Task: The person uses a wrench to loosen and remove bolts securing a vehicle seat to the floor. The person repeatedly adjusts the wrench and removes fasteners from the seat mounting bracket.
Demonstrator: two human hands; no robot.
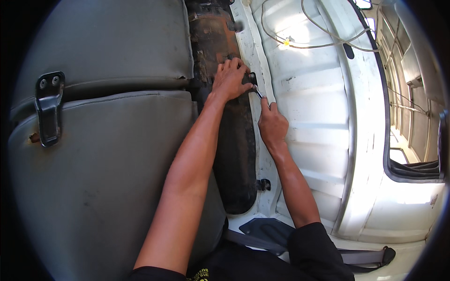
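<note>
My right hand [273, 124] is closed round a slim metal wrench [258, 93], its index finger stretched along the shaft. The wrench's far end meets a small dark bracket [253, 78] on the white metal ledge. Over the edge of a long dark, rust-marked panel [236, 136] rests my left hand [229, 80], fingers spread. Its thumb reaches toward the wrench's head; whether they touch, I cannot tell. The bolt or nut under the wrench is hidden.
Grey padded seats [117, 150] fill the left side, with a black metal bracket [49, 108] screwed on. A ribbed white body panel [309, 112] rises at right, a thin loose cable [328, 45] across its top. A seat belt [363, 256] lies low right.
</note>
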